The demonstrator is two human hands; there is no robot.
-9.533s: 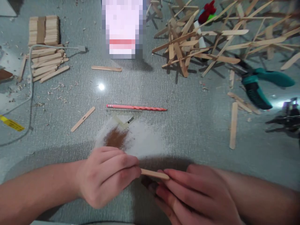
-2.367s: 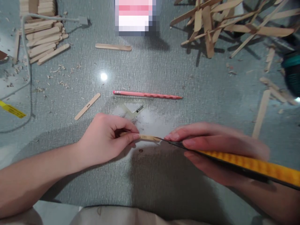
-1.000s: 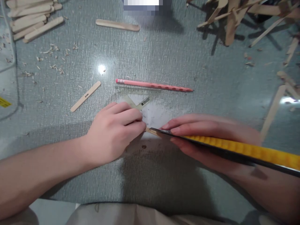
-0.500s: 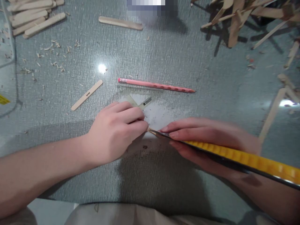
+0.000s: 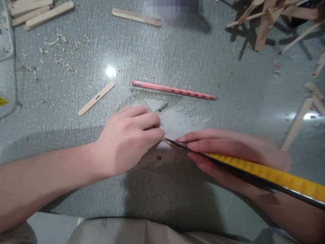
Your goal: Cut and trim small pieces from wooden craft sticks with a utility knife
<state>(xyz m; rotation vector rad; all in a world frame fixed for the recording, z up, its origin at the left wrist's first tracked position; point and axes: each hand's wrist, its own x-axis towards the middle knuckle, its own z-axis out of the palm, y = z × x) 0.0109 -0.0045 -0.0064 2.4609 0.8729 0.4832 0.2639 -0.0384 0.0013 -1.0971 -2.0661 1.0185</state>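
Observation:
My right hand [image 5: 218, 145] is closed around a yellow utility knife [image 5: 254, 171], fingers close to its blade. The knife slants from the right edge toward the middle, its blade tip at a small end of wood [image 5: 166, 140]. My left hand [image 5: 129, 139] is closed over the table and pinches that wood, which looks like a craft stick; most of it is hidden under the fingers. Beneath my left fingers, a clear ruler [image 5: 162, 108] sticks out over a whitish patch. A craft stick [image 5: 96, 98] with a small slot cut in its middle lies left of my left hand.
Beyond my hands lies a pink pencil [image 5: 175, 90]. Another craft stick [image 5: 137, 17] is farther back. A pile of craft sticks [image 5: 49, 15] sits at the back left, near wood shavings [image 5: 61, 40]. At the back right stands a tangle of joined sticks [image 5: 266, 20].
The view has shifted slightly, so the table things appear a little higher and farther right. Both hands keep nearly the same hold, with the blade still at the wood.

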